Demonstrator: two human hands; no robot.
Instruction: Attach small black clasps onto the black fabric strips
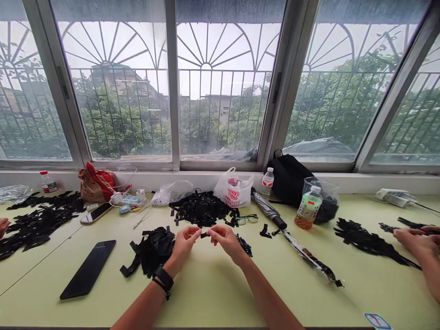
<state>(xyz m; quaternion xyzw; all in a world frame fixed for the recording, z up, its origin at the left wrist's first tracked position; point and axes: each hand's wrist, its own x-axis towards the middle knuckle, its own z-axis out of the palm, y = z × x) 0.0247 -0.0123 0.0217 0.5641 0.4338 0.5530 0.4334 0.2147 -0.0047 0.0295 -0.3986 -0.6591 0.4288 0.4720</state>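
The one view comes from the wearer's head — forward and slightly down, across the table (220,293) to the windows (223,91) beyond. Both hands, left (187,240) and right (223,238), show fairly near, below the middle — forearms entering from the bottom edge.

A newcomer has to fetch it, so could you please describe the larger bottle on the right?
Under the windows, right of centre on the table, sits a black bag. The bottle stands just in front of it, right of the umbrella. Unlike the clear bottle left of the bag and the red-capped one at far left, it holds something orange-brown.
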